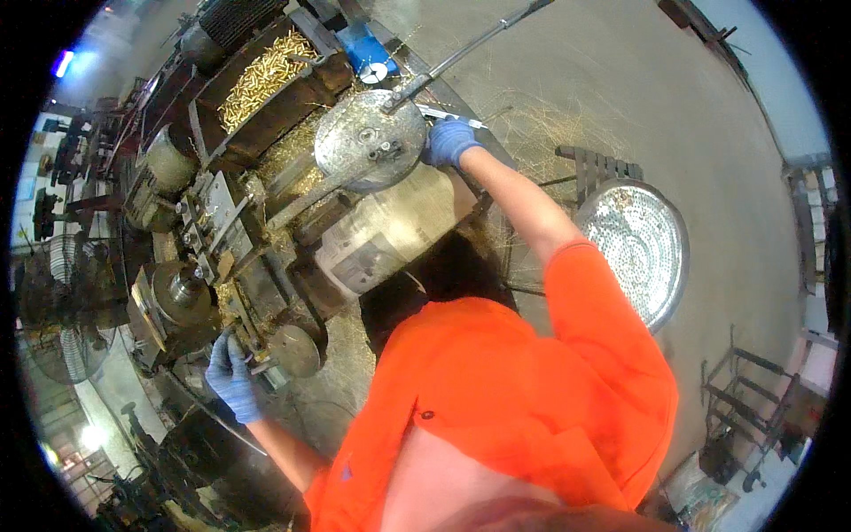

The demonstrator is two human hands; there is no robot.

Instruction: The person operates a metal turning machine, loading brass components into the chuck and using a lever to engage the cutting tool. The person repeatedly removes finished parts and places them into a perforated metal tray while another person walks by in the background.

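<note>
My left hand [232, 379], in a blue glove, sits low at the near end of the machine [266, 230]; its fingers [227, 353] curl over a small metal part at the edge of the slide, just beside the round handwheel [295, 350], which lies immediately to the outer side of the fingertips. I read that grip as clenched on the machine part, though the exact piece under the fingers is too dark to tell. My right hand [450, 142], also blue-gloved, is stretched out far ahead; its fingers are closed around a slim bright metal bar [461, 117] that runs past the knuckles. Just beside those fingers, on the thumb side, stands the large grey metal disc [370, 140], and a long dark lever [470, 49] rises from the disc's rim and passes above the fingertips (touching the disc, apart from the glove as far as I can see). Beyond the disc, well away from both hands, a wooden tray [266, 106] holds a heap of small brass-coloured pieces [261, 75]. Curly metal shavings [532, 133] lie on the floor past the right fingers. A round perforated metal pan [640, 248] sits on a stand below the right forearm, well apart from either hand. Orange sleeves cover both upper arms.
</note>
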